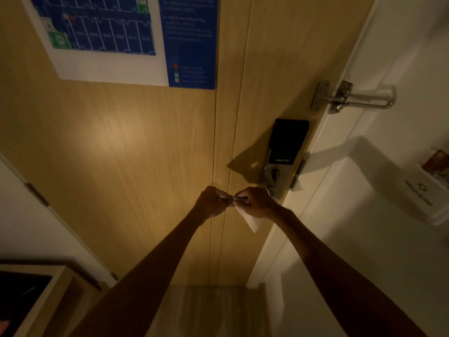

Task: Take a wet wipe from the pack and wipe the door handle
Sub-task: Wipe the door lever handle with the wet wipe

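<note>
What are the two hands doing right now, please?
Left hand: closed, pinching the wet wipe.
Right hand: closed on the same wet wipe.

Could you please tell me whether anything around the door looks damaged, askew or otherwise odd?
Nothing stands out. The swing latch, smart lock and floor plan look intact; both hands hold a white wipe.
</note>
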Available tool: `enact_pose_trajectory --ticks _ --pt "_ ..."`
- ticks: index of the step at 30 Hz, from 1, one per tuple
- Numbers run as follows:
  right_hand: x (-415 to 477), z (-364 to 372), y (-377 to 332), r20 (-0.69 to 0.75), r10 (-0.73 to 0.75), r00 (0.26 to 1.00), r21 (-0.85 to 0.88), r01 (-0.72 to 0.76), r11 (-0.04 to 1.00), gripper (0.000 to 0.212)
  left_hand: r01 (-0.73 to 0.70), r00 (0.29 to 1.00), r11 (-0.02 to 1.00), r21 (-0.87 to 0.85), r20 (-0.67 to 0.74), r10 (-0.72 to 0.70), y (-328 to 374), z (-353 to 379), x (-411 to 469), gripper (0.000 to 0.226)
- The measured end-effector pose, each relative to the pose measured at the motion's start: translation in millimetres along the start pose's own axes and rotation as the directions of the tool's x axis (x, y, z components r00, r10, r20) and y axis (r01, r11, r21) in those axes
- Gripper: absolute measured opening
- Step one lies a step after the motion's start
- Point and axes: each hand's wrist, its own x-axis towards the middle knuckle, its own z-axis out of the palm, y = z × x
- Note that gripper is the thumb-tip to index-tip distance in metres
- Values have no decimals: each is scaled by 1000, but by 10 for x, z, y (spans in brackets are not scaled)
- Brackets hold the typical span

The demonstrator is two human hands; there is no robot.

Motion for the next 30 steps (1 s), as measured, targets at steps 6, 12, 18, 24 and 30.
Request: enact_pose_trajectory --ticks 6,12,18,24,30 --pt "-191 300 -39 -262 -101 960 -292 21 956 17 22 1000 999 -25 22 -21 3 -30 31 18" --pt "-60 223 -3 -142 -181 973 -420 107 901 14 -3 1000 1000 7 27 3 30 -46 42 17" --pt "-135 311 126 -156 -362 919 -640 185 746 20 -23 999 997 71 39 21 51 -39 46 17" --pt "-305 313 362 -308 -374 875 -679 73 731 31 -23 999 999 33 42 22 47 -51 38 18" --pt "-200 486 134 -358 -336 871 -683 1 731 26 31 997 996 -84 70 -25 41 -69 61 21"
